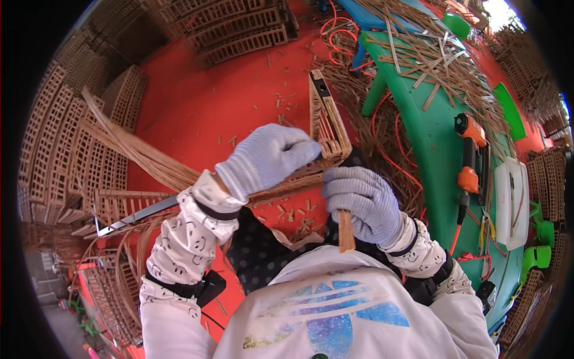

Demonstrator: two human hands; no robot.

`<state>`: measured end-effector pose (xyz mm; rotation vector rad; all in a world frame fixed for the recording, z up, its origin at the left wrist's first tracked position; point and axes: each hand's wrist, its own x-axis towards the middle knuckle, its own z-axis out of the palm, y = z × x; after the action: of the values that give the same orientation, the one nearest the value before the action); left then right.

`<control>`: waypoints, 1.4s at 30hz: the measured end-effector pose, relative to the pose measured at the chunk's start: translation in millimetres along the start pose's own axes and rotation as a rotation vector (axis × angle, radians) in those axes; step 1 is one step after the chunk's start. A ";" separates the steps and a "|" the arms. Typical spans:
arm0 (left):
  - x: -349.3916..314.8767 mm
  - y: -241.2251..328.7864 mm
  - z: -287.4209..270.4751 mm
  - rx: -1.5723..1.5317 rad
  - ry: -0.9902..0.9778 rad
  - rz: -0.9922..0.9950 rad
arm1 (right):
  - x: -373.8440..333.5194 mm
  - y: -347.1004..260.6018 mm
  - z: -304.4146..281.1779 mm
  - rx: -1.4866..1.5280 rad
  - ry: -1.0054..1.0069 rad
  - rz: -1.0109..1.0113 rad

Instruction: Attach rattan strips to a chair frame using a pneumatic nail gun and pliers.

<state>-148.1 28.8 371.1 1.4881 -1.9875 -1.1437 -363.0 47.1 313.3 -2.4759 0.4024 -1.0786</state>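
A frame wrapped in flat brown strips, with a black bar showing at its upper end, stands up over my lap. My left hand, in a blue-grey knit glove, is closed, its fingertips touching the frame's lower corner. Whatever lies between those fingertips is hidden. Just to the right and below, my gloved right hand is wrapped round a flat brown strip, whose end sticks out toward me. A bundle of long strips trails off to the left beneath my left wrist, beside a bare metal bar.
A green table on my right bears loose strips, an orange and black power tool and a white tray. Stacks of slatted frames line the left. An orange hose winds over scraps on the red floor.
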 end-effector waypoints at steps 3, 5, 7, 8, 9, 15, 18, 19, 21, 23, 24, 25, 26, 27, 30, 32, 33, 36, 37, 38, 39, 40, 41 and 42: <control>11.1 3.4 6.9 -0.043 -0.070 -0.020 | 0.6 -4.6 4.9 0.095 0.047 -0.002; 13.6 6.3 10.4 -0.165 -0.125 0.028 | 2.2 -11.6 10.9 0.152 0.049 0.015; 11.8 7.8 12.6 -0.180 -0.158 0.019 | 3.5 -23.2 17.0 0.225 0.009 0.064; 8.9 7.6 12.9 -0.181 -0.214 -0.011 | 4.6 -29.5 20.0 0.301 -0.013 0.116; 4.8 6.5 13.4 -0.178 -0.272 -0.037 | 5.4 -33.9 20.0 0.290 0.007 0.107; -38.5 -6.2 20.2 -0.191 -0.014 0.118 | 19.9 -59.6 14.4 1.065 0.259 0.531; -56.6 -7.1 17.8 0.199 0.025 0.277 | 31.1 -72.4 12.9 1.000 0.309 0.615; -55.6 -5.5 19.5 0.152 0.071 0.343 | 36.0 -76.9 13.8 0.985 0.334 0.642; -52.4 -1.5 23.6 0.358 -0.125 0.197 | 44.8 -92.6 28.0 0.820 0.268 0.596; -52.8 -0.2 24.7 0.344 0.018 0.306 | 53.6 -102.5 29.8 0.752 0.318 0.859; -52.9 0.2 25.9 0.385 -0.105 0.169 | 60.4 -97.9 25.1 0.640 0.211 0.725; -53.0 0.4 26.7 0.423 -0.199 0.081 | 66.0 -95.3 20.7 0.522 0.139 0.603; -56.9 0.5 29.3 0.440 -0.010 0.193 | 70.5 -92.0 15.8 0.554 0.139 0.696; -56.4 0.4 29.4 0.439 -0.012 0.198 | 73.7 -88.5 11.3 0.749 0.139 0.803; -56.9 1.3 32.5 0.411 -0.013 0.174 | 85.0 -66.2 -5.1 0.393 -0.055 0.756; -56.2 1.9 34.7 0.441 -0.025 0.133 | 94.2 -45.9 -8.4 0.122 -0.095 0.678; -55.3 2.0 35.6 0.465 -0.025 0.085 | 96.9 -36.5 -8.4 0.120 -0.083 0.682; -52.5 1.2 36.9 0.401 -0.001 0.103 | 97.5 -13.9 -9.8 -0.291 -0.144 0.491; -50.5 1.2 36.1 0.366 0.001 0.111 | 94.9 -9.8 -10.3 -0.254 -0.124 0.447; -48.3 1.7 36.5 0.352 0.029 0.166 | 93.0 -5.8 -10.9 -0.205 -0.091 0.443; -45.4 2.8 36.9 0.368 0.025 0.169 | 90.8 -2.9 -11.7 -0.155 -0.059 0.439; -42.8 4.4 38.5 0.370 0.014 0.157 | 88.2 -0.6 -13.7 -0.128 -0.048 0.453; -40.9 6.5 41.1 0.371 -0.011 0.128 | 85.8 1.4 -15.1 -0.121 -0.041 0.461; -38.9 9.1 43.7 0.376 -0.006 0.142 | 84.6 3.9 -16.5 -0.129 -0.054 0.461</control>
<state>-171.6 81.6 358.7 1.4812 -2.3663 -0.7455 -319.9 4.5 374.8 -2.3409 0.9942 -0.8127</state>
